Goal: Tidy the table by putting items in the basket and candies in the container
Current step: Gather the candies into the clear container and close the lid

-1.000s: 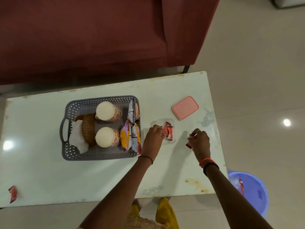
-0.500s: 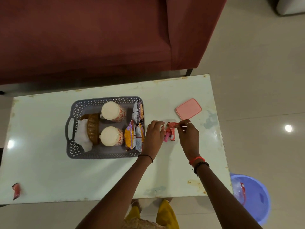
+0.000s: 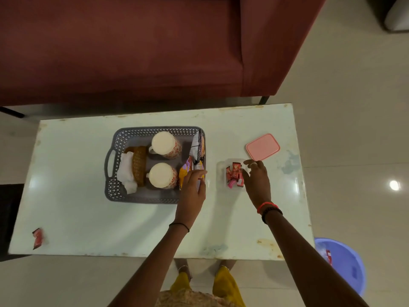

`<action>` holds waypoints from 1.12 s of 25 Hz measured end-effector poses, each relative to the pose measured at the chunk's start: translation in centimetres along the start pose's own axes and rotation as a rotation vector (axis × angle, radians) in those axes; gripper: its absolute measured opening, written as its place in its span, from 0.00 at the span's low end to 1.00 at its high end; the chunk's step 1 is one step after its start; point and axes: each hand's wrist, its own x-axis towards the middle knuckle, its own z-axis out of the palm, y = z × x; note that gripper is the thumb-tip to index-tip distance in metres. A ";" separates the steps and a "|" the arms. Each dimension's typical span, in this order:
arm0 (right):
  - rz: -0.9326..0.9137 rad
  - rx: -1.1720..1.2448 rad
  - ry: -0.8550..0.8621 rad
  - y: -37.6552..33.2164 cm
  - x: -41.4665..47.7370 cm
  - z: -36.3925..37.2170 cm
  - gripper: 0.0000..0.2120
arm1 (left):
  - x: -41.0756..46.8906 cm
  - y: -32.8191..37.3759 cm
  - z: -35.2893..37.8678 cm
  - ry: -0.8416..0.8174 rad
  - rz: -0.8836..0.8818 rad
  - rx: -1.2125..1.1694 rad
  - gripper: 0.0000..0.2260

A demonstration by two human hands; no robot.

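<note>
A small clear container (image 3: pixel 222 171) on the white table (image 3: pixel 88 213) holds several red and pink candies (image 3: pixel 234 175). My right hand (image 3: pixel 257 181) rests at its right side, fingers spread, holding nothing. My left hand (image 3: pixel 193 187) hovers over the right edge of the grey basket (image 3: pixel 115 173), fingers loosely apart and empty. The basket holds two patterned cups (image 3: pixel 164 145), a wicker piece (image 3: pixel 139 165), a white cloth (image 3: pixel 127 173) and snack packets (image 3: pixel 197 149). One red candy (image 3: pixel 37 238) lies alone at the table's front left corner.
The container's pink lid (image 3: pixel 263 146) lies on the table behind and right of it. A maroon sofa (image 3: pixel 132 47) stands beyond the table. A blue tub (image 3: pixel 345 262) sits on the floor at the right.
My right hand brought a candy from the table to the container and let it go. My left hand drew back from the container toward the basket's edge.
</note>
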 end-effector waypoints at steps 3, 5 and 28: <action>-0.009 -0.053 -0.019 -0.6 -2.1 -0.1 0.12 | -2.3 -1.1 -2.4 0.044 -0.062 -0.055 0.10; -0.018 -0.105 -0.035 -1.1 -4.0 0.4 0.11 | -3.8 -1.8 -4.0 0.117 -0.089 -0.032 0.11; 0.384 0.014 0.132 -11.4 -17.0 17.7 0.09 | -14.4 -30.4 -29.9 0.352 -0.842 0.254 0.20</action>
